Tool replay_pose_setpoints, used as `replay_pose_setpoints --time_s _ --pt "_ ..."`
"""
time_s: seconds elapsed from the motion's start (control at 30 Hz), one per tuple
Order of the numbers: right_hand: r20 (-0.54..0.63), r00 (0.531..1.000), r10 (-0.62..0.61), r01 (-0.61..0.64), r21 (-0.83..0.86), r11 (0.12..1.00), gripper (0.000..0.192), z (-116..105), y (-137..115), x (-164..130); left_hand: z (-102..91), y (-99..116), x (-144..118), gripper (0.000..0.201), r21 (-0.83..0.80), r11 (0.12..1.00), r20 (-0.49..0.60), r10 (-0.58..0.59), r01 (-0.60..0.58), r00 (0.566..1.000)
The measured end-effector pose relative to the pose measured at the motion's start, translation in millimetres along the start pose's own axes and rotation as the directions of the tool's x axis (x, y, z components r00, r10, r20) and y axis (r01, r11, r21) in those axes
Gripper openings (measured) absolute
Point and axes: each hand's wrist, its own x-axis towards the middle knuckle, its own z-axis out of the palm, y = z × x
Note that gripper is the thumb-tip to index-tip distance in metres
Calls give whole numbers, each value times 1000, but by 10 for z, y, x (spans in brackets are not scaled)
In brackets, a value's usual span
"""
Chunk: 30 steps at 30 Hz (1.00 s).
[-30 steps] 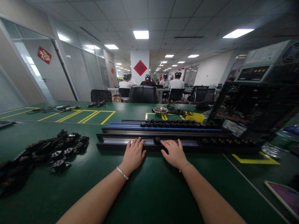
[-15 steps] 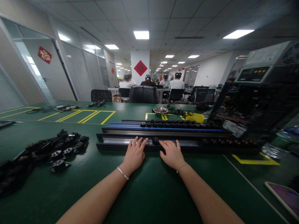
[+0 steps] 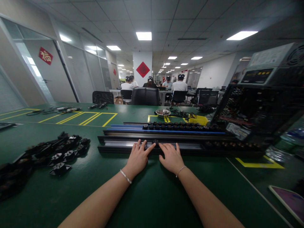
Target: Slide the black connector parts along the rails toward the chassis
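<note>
A long dark metal rail [image 3: 118, 144] lies across the green bench in front of me. A small black clip [image 3: 155, 142] sits in its channel. My left hand [image 3: 138, 157] rests on the rail's near edge, its index finger reaching right to the clip. My right hand [image 3: 170, 156] lies flat beside it, fingertips touching the clip from the right. Neither hand grips anything. Further right, several clips [image 3: 228, 144] sit in the same rail. A second rail [image 3: 185, 127] behind it, with a blue strip, carries a row of clips.
A pile of loose black clips [image 3: 47, 152] lies at the left. An open computer case [image 3: 258, 107] stands at the right, a metal bowl [image 3: 163, 112] and cables behind the rails. A tablet [image 3: 288, 199] lies at the near right. People sit at far desks.
Both hands have slid leftwards along the rail, and the black clip between them has moved left with them. My left index finger has stretched out towards the clip.
</note>
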Motion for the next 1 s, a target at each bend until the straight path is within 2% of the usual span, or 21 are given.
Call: replay_pose_setpoints --time_s 0.27,0.77,1.0 --pt "-29 999 -18 18 12 1000 51 42 -27 9 31 45 20 68 47 999 -24 8 -7 1000" --pt "18 999 -27 27 0 1000 44 4 -75 25 33 75 42 66 39 999 -22 10 -9 1000" --pt "-31 997 -64 64 -14 998 51 41 -52 1 13 65 35 60 49 999 -32 17 -16 999"
